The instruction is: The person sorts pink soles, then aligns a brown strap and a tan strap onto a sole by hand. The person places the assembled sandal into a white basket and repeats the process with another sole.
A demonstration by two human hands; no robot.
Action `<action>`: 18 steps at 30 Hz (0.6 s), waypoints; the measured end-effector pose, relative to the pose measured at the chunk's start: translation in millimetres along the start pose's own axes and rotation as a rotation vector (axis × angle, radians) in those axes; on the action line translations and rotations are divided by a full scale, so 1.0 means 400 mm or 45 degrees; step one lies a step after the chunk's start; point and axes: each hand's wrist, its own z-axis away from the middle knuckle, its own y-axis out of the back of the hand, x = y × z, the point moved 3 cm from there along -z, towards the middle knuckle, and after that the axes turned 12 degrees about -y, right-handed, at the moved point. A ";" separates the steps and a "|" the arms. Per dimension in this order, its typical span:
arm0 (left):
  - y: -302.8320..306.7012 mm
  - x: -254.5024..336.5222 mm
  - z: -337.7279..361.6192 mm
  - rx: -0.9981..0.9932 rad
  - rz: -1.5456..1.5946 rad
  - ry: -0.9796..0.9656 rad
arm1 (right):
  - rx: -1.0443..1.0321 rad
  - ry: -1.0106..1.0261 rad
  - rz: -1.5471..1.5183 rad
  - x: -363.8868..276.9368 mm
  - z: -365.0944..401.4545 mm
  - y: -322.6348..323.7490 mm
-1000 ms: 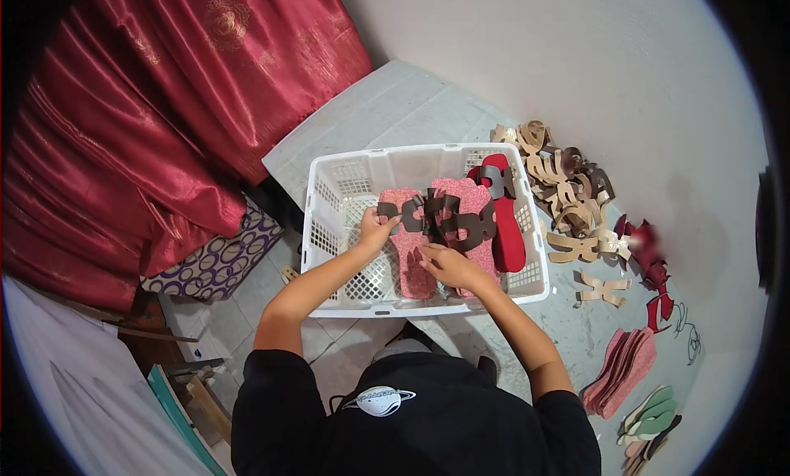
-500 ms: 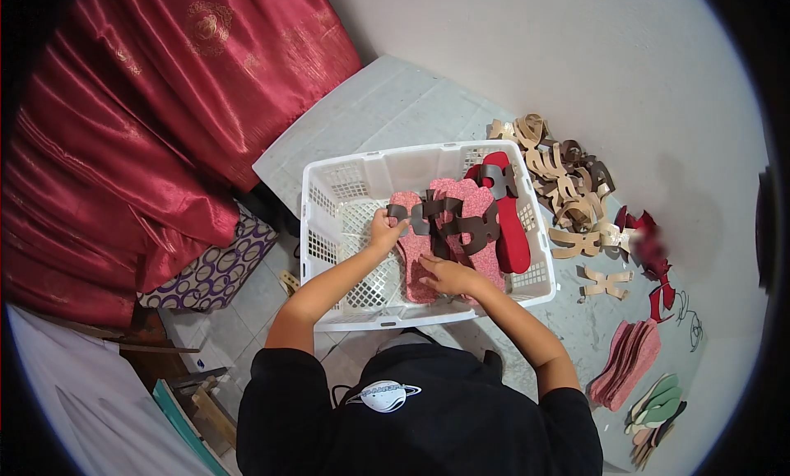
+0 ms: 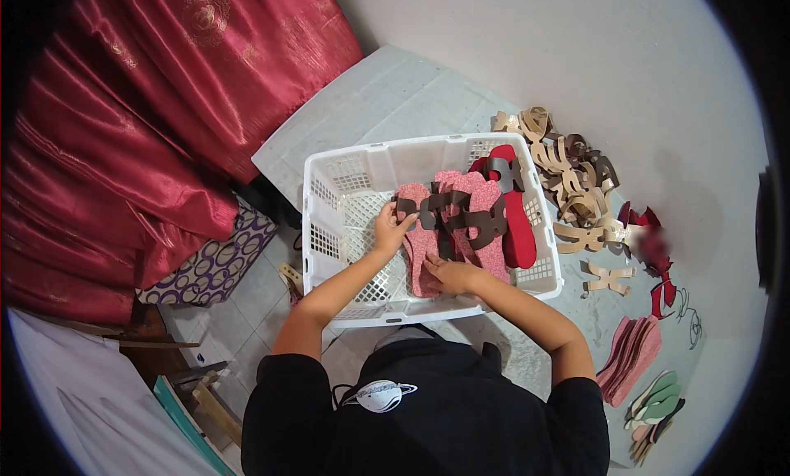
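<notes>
A white plastic basket (image 3: 387, 315) stands in front of me with several sandals in it. My left hand (image 3: 392, 232) holds the leftmost sandal (image 3: 421, 254), pink and speckled with a dark brown strap; the thumb lies at the strap and the fingers are at the sole's left edge. Over this sandal's heel end, my right hand (image 3: 454, 276) lies with fingers outstretched, touching its right edge. More pink sandals (image 3: 491, 254) with brown straps stand close together to the right. A red sandal (image 3: 518, 237) lies against the basket's right wall.
Beige and brown straps (image 3: 568, 176) lie heaped along the wall. Red straps (image 3: 654, 246), pink soles (image 3: 629, 361) and green soles (image 3: 658, 402) lie at the right. A red curtain (image 3: 164, 130) hangs at the left, beside a purple-patterned box (image 3: 214, 262).
The basket and sandals appear slightly further right and higher in view. Both hands keep nearly the same places on the leftmost sandal, which leans a little differently.
</notes>
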 end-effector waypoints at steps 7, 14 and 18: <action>0.013 0.009 0.017 0.121 -0.615 -0.190 | -0.058 -0.041 0.072 0.001 -0.001 -0.011; 0.010 0.038 0.028 0.083 -1.243 -0.353 | -0.063 -0.064 0.063 -0.002 0.008 -0.005; 0.000 0.044 0.032 0.106 -1.290 -0.334 | -0.048 -0.058 0.056 -0.001 0.006 -0.011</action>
